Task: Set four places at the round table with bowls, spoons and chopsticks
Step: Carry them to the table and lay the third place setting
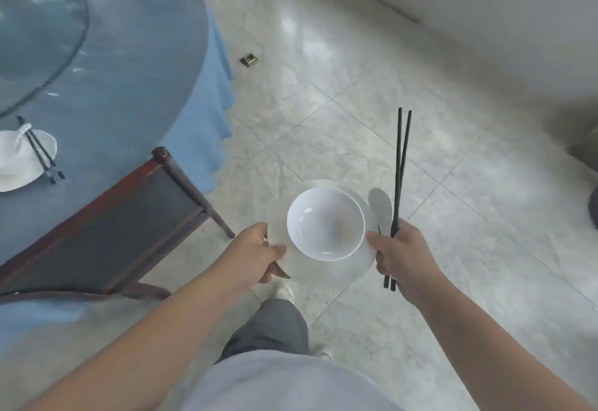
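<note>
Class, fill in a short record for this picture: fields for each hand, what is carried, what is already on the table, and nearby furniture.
left hand: grips plate rim
right hand: holds plate's other edge, black chopsticks, white spoon
on plate: white bowl, empty
round table: one setting laid
furniture: wooden chair by the table

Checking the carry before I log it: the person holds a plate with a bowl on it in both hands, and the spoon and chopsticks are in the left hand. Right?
No. The head view shows the spoon and chopsticks in the right hand. The rest stands: both hands, with the left hand, hold the plate bearing the bowl.
</note>
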The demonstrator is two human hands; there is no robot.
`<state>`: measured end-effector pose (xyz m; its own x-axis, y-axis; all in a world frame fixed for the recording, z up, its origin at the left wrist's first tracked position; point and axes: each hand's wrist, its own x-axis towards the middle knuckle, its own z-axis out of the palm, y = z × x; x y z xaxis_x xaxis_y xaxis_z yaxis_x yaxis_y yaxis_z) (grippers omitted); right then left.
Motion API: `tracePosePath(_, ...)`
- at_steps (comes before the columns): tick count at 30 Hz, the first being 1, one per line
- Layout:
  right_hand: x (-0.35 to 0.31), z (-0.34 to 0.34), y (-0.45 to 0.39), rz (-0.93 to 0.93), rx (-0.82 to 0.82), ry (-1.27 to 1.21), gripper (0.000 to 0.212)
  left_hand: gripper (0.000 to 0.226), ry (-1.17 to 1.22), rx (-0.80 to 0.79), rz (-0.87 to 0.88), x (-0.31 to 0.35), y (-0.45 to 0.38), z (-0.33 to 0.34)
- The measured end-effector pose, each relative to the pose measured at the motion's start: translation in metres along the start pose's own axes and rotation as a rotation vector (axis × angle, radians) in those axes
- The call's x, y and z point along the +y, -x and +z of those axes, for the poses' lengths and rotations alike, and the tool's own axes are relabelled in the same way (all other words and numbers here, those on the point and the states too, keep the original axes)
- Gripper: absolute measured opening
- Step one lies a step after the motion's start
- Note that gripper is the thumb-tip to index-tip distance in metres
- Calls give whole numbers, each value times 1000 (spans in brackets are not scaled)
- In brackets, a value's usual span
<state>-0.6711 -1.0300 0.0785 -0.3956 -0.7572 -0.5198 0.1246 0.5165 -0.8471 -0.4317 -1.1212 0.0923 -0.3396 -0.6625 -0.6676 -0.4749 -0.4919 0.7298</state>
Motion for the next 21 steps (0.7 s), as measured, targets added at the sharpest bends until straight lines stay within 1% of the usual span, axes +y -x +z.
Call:
tracePosePath(3,-39,7,-79,2,-33,9,9,16,36,43,-2,41,-64,-18)
tracePosePath(7,-93,25,-182,-6,-54,12,13,18,46,49,17,98,-152,-55)
tracePosePath(12,-177,50,-290,3,-69,48,11,18,74,61,11,180,-242,-106)
tracePosePath(17,-263,77,-400,-24,-128,117,15,20,146,105,-6,254,-325,-154)
tracePosePath(21,-319,105,-503,-51,-219,175,15,20,199,188,-13,301,-399,-192)
